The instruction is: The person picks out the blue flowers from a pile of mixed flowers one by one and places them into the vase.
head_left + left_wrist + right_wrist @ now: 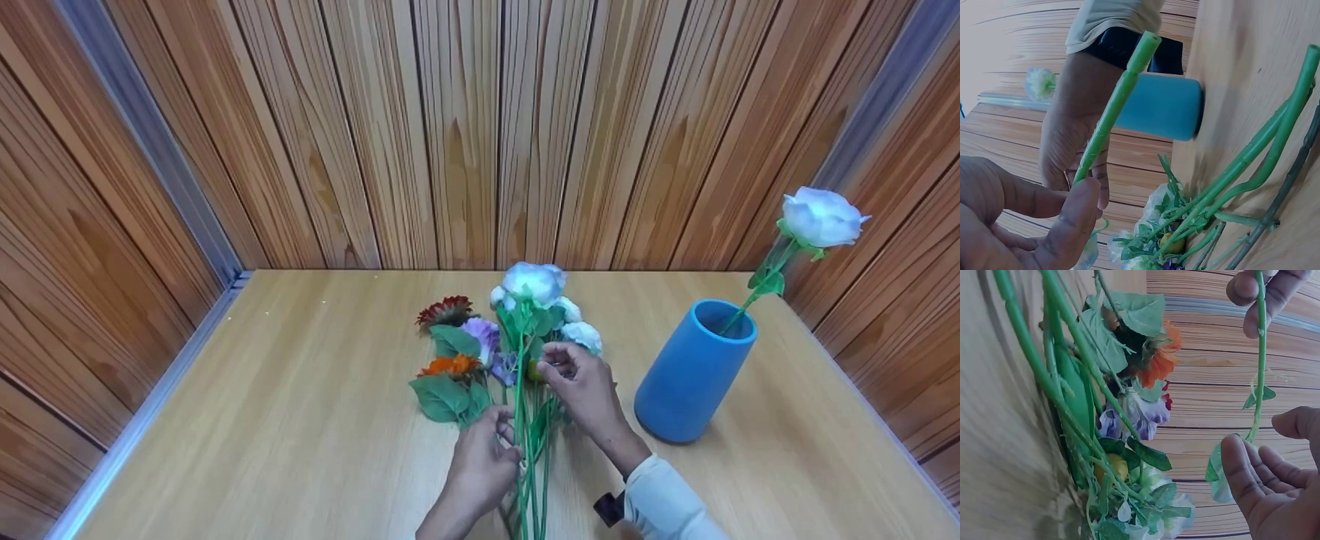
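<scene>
My left hand [480,461] pinches the green stem [1107,115] of a white artificial flower [529,282] between thumb and fingers, near the stem's lower end. The flower is lifted above the table, bloom pointing away from me. My right hand [586,390] is beside the stem, closer to the bloom; its thumb and fingers [1235,458] stand apart, with the stem passing near the fingertips. Whether they touch it I cannot tell. Beneath both hands lies a bunch of artificial flowers, including an orange flower [450,365], a purple flower [484,337], a dark red flower [446,310] and white blooms [582,335].
A blue vase [694,375] stands on the table [300,420] to the right, with one white flower [823,217] leaning out of it. Wood-panelled walls [457,135] enclose the table at the back and sides. Loose stems [1264,146] stretch toward the near edge.
</scene>
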`<state>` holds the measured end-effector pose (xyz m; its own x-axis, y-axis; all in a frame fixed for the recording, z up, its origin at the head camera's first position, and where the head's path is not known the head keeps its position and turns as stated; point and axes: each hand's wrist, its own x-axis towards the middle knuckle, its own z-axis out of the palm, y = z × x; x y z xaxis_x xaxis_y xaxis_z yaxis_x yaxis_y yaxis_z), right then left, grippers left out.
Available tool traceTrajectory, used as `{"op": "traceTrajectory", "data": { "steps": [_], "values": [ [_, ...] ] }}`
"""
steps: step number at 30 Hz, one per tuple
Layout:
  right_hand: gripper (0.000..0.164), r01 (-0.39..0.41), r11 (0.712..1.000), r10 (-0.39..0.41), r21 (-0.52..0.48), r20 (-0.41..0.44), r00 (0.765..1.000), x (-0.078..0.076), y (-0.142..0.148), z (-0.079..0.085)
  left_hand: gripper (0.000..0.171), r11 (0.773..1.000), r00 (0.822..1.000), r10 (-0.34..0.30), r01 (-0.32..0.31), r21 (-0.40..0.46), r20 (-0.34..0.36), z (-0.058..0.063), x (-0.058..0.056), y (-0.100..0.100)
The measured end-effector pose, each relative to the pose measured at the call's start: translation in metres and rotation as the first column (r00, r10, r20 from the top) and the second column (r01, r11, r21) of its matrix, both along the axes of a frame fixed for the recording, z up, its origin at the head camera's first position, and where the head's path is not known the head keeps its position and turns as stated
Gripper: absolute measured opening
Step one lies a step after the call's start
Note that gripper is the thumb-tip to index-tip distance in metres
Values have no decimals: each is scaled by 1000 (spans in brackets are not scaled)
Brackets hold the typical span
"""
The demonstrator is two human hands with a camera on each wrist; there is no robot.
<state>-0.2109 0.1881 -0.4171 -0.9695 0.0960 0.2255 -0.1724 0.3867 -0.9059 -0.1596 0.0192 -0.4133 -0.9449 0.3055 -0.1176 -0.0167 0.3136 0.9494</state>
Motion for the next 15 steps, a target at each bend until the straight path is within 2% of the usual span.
{"op": "traceTrajectory", "data": {
  "steps": [5, 9, 15],
  "values": [
    [31, -69, 982, 85, -178, 88, 992, -2, 1, 1, 41, 999, 1000, -7, 7, 38, 6, 0, 0, 1],
    [28, -81, 970, 115, -229, 140, 984, -3, 1, 1, 41, 999, 1000, -18, 18, 35, 6, 0, 0, 2],
    [31, -55, 964, 106, -261, 187, 977, -4, 1, 0, 41, 999, 999, -29, 28, 30, 18, -1, -1, 3]
  ]
}}
